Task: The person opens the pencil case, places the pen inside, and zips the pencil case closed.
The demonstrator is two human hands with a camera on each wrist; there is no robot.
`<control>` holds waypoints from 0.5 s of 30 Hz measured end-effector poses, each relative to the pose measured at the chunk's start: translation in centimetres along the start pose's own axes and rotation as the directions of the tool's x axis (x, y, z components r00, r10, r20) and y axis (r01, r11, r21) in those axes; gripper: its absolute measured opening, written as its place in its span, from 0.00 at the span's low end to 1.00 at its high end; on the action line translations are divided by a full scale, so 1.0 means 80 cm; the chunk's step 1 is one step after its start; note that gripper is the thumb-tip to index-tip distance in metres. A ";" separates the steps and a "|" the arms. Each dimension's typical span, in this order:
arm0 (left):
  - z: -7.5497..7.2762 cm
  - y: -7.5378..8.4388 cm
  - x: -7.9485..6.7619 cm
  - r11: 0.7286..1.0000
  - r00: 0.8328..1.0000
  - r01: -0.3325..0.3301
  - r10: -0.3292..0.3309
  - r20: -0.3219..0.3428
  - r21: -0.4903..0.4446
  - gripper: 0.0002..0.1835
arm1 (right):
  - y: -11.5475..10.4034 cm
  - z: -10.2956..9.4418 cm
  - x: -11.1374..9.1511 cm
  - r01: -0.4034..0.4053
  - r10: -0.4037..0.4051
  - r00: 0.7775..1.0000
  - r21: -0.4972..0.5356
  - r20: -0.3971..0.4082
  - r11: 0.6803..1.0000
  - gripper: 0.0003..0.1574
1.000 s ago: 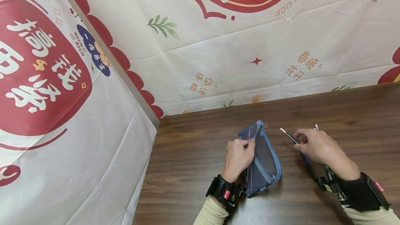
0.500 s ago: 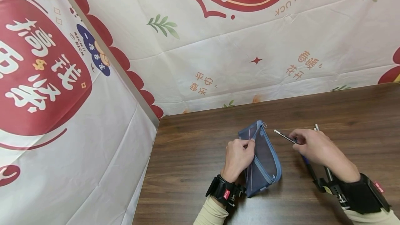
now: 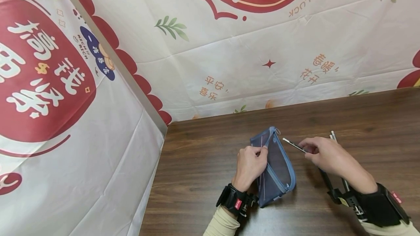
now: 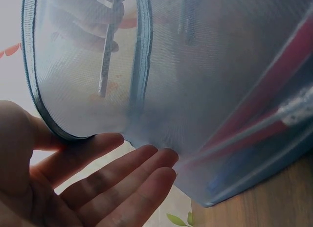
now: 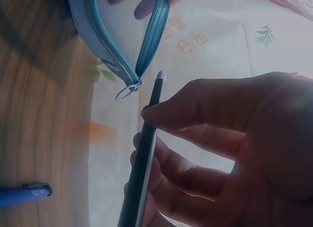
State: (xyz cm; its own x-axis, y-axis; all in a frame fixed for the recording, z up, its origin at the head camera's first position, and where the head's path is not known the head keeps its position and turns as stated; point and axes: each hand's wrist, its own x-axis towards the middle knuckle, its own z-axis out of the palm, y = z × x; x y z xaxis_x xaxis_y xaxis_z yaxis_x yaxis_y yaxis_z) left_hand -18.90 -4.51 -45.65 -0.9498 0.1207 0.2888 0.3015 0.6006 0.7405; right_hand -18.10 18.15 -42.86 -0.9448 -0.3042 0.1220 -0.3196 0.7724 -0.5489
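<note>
A blue mesh pencil case (image 3: 281, 165) stands unzipped on the table, its mouth spread. My left hand (image 3: 251, 165) pinches one side of its opening between thumb and index finger; the other fingers extend along the mesh in the left wrist view. Through the mesh, reddish-pink slender items (image 4: 264, 104) show inside. My right hand (image 3: 331, 156) grips a dark pencil (image 5: 139, 175) with a silvery stripe between thumb and fingers, its pale eraser end pointing toward the opening. In the right wrist view, that end is close to the case's zipper pull (image 5: 128, 91).
More pencils (image 3: 333, 136) lie on the table, partly hidden beneath my right forearm. A blue pen (image 5: 24, 195) rests on the wooden table (image 3: 203, 156). Printed white cloth (image 3: 229, 54) hangs behind the table, and another printed sheet (image 3: 98, 148) borders it on the left.
My right hand has brought the pencil leftward, its eraser end now right beside the case's opening. My left hand and the pencil case have stayed in place.
</note>
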 end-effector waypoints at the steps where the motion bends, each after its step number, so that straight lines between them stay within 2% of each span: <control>1: 0.000 0.000 0.000 1.000 1.000 0.001 -0.001 0.000 0.002 0.28 | -0.001 0.000 0.000 0.004 -0.004 1.000 0.004 0.001 1.000 0.14; 15: 0.001 -0.001 0.002 1.000 1.000 -0.001 0.001 -0.003 0.014 0.28 | -0.006 0.006 0.001 0.018 -0.020 0.999 0.031 0.047 0.999 0.14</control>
State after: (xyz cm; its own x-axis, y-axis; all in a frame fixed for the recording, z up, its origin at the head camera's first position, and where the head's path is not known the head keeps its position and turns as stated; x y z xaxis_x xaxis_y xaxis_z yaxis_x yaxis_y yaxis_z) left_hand -19.04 -4.44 -45.73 -0.9492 0.1187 0.2913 0.3011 0.6113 0.7319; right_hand -18.00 17.51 -42.96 -0.9337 -0.3455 0.0936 -0.3345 0.7490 -0.5720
